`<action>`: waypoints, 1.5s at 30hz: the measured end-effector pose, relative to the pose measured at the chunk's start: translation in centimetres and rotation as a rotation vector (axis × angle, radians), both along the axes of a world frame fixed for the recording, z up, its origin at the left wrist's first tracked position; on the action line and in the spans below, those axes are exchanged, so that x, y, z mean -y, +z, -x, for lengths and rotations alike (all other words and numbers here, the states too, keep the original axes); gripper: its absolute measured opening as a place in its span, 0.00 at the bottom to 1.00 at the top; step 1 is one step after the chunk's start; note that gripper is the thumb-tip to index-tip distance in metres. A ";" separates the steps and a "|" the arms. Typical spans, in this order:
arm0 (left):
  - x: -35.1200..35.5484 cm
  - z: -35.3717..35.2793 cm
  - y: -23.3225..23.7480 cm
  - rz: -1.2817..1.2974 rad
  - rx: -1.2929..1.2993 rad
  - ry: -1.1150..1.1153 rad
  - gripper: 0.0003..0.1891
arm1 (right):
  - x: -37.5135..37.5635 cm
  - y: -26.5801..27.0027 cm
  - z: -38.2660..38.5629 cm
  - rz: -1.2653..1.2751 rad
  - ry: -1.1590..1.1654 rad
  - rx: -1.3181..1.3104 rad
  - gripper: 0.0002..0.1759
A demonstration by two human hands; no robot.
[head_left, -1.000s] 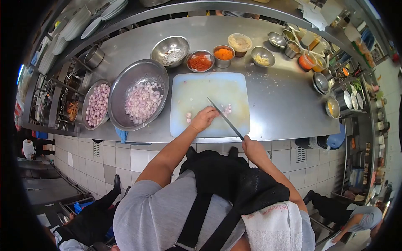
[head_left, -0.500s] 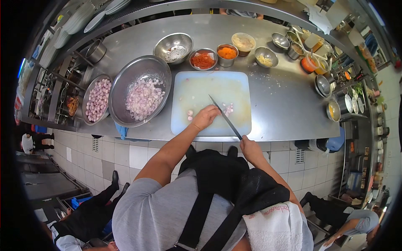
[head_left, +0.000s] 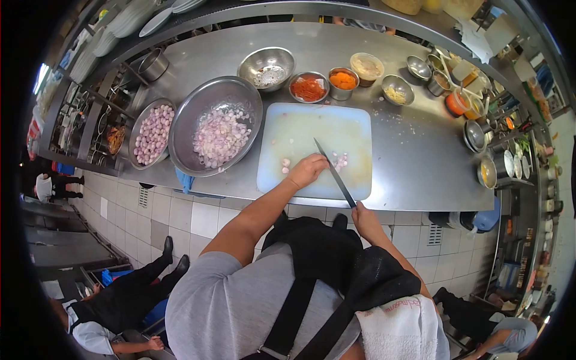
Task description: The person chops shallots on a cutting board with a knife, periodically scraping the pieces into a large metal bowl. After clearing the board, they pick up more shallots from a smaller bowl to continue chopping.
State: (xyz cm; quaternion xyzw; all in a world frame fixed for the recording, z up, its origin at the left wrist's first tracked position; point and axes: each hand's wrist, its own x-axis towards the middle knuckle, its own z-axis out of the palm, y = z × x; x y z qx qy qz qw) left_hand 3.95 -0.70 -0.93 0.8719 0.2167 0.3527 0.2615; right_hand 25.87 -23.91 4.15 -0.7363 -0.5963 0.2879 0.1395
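On the white cutting board (head_left: pixel 288 129), my left hand (head_left: pixel 308 170) is closed, its fingertips bunched against the left side of the knife blade. Whatever those fingers pinch is hidden under them. My right hand (head_left: pixel 367 221) wraps round the handle of a long knife (head_left: pixel 337 177) at the board's front edge, the blade slanting away to the left with its tip on or just over the board. Chopped shallot pieces (head_left: pixel 341 161) lie right of the blade. A few peeled shallots (head_left: pixel 285 163) sit left of my left hand.
Left of the board stand a large steel bowl (head_left: pixel 180 147) of sliced shallots and a bowl (head_left: pixel 135 151) of whole ones. Behind are shredded red food (head_left: pixel 308 88), an orange-filled container (head_left: pixel 342 80) and small bowls. Co-workers (head_left: pixel 114 312) are behind me on both sides.
The whole view has shifted, so the counter appears further right. Both hands and the knife keep nearly the same place over the board. The co-worker at lower left has moved an arm.
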 end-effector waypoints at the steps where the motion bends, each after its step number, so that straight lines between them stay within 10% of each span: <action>1: 0.1 0.0 0.2 0.014 -0.001 -0.010 0.07 | -1.0 0.3 0.1 -0.003 -0.006 0.012 0.13; 6: -0.1 3.1 6.1 0.012 0.078 0.222 0.07 | -3.1 6.0 0.4 -0.066 -0.053 -0.046 0.13; 11: 0.0 8.1 7.4 0.164 -0.441 0.554 0.20 | -0.3 5.1 1.2 0.029 0.032 -0.148 0.14; 30: 1.0 3.5 4.2 0.062 -0.220 -0.032 0.05 | 2.0 5.2 0.9 0.041 0.029 0.055 0.14; 45: 0.5 3.6 3.2 0.018 -0.189 -0.015 0.03 | 0.3 4.7 1.9 0.097 0.047 0.117 0.14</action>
